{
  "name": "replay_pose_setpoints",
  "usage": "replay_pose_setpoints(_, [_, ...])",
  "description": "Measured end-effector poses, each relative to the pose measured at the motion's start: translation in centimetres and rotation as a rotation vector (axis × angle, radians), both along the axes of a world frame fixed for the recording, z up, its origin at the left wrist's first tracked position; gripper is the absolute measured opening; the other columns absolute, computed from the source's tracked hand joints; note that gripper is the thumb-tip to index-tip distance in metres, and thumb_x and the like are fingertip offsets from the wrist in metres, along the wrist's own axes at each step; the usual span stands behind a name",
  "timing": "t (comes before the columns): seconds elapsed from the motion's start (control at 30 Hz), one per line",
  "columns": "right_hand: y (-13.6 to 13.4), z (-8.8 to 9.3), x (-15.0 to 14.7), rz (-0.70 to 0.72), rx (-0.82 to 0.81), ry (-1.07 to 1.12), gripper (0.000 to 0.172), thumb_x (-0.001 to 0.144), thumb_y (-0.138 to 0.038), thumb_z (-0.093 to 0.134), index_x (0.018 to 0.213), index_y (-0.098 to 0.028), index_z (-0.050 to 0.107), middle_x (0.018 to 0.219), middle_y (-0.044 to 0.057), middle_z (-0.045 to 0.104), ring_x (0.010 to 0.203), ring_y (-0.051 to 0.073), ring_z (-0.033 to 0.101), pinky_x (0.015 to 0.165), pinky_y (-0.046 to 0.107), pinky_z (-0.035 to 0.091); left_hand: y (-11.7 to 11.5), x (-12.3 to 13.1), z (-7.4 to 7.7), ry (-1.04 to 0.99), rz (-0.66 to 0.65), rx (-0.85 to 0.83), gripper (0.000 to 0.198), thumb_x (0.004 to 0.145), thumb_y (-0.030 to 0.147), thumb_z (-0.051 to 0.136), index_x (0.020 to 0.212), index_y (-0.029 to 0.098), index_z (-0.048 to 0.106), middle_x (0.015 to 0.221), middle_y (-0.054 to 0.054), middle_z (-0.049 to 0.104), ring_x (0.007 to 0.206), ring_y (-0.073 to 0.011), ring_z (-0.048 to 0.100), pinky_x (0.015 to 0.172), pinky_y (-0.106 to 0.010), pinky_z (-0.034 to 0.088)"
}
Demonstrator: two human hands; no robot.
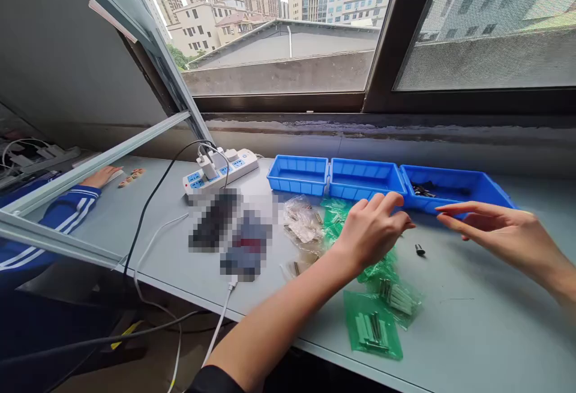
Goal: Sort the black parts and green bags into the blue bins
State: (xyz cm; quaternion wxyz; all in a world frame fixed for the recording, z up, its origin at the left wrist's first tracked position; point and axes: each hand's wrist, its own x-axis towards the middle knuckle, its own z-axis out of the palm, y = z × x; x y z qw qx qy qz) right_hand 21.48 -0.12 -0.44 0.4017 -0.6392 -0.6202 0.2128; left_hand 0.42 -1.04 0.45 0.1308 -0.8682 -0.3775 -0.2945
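My left hand point(371, 228) hovers over green plastic bags of small metal parts point(382, 303), its fingers curled and pinched together at the tips; what they hold, if anything, I cannot make out. My right hand point(490, 231) reaches in from the right with fingers stretched out and apart, holding nothing. A small dark part point(420, 251) lies on the grey table between the hands. Behind them stand three blue bins; the right bin point(468, 186) holds several dark parts.
Clear bags of parts point(302, 220) lie left of the green ones. A white power strip point(220, 169) with cables sits at the back left, near the left blue bin point(297, 175) and middle bin point(364, 180). Another person's blue sleeve point(67, 207) rests at far left. A window frame stands behind.
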Motion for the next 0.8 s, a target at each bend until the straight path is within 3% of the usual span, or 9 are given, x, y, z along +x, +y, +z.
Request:
replay_pose_setpoints(0.13, [-0.1,-0.8,-0.2,0.350,-0.133,-0.120,0.055,0.044,-0.065,0.073,0.082,-0.025,0.072,0.064,0.002,0.061,0.042,0.012,0.045,0.043,0.029,0.040,0.1,-0.2,0.2,0.014,0.006,-0.020,0.026,0.089,0.036,0.048,0.077,0.019,0.063,0.102,-0.006,0.055,0.085,-0.0152,0.052,0.062,-0.026,0.040])
replay_pose_setpoints(0.23, [-0.3,-0.4,-1.1,0.464,-0.158,-0.189,0.047,0.052,-0.060,0.072,0.083,-0.024,0.072,0.076,0.005,0.065,0.047,0.013,0.046,0.045,0.029,0.041,0.3,-0.3,0.3,-0.044,0.003,-0.021,0.036,0.088,0.045,0.047,0.071,0.017,0.061,0.099,-0.007,0.054,0.082,-0.0152,0.053,0.064,-0.027,0.041])
replay_pose_setpoints(0.43, [-0.4,0.0,-1.6,0.531,-0.118,-0.148,0.032,0.068,-0.051,0.063,0.075,-0.022,0.072,0.079,0.006,0.067,0.052,0.013,0.050,0.050,0.028,0.042,1.0,-0.7,0.5,-0.195,0.025,0.039,0.041,0.091,0.047,0.040,0.073,0.017,0.061,0.090,-0.006,0.057,0.074,-0.0135,0.053,0.063,-0.026,0.040])
replay_pose_setpoints(0.57, [-0.8,0.7,-1.7,0.474,-0.097,-0.076,0.025,0.071,-0.043,0.061,0.079,-0.022,0.071,0.078,0.005,0.068,0.056,0.015,0.053,0.052,0.028,0.042,1.6,-1.4,0.5,-0.128,-0.031,0.036,0.033,0.090,0.043,0.044,0.078,0.019,0.064,0.087,-0.003,0.058,0.073,-0.0127,0.054,0.062,-0.026,0.040])
replay_pose_setpoints(0.7, [-1.2,1.8,-2.5,0.377,-0.079,0.087,0.029,0.068,-0.043,0.063,0.082,-0.020,0.070,0.074,0.004,0.067,0.053,0.014,0.053,0.049,0.028,0.041,1.8,-1.8,0.4,0.003,-0.124,-0.059,0.024,0.085,0.042,0.055,0.079,0.021,0.067,0.085,-0.002,0.060,0.074,-0.0127,0.055,0.063,-0.025,0.041])
replay_pose_setpoints(0.8, [-1.4,2.0,-3.3,0.368,-0.087,0.260,0.039,0.066,-0.050,0.064,0.088,-0.018,0.070,0.066,0.003,0.062,0.051,0.012,0.048,0.043,0.025,0.035,1.7,-1.7,0.4,-0.025,-0.148,-0.155,0.020,0.078,0.042,0.064,0.078,0.022,0.068,0.084,-0.001,0.061,0.075,-0.0126,0.057,0.064,-0.025,0.044])
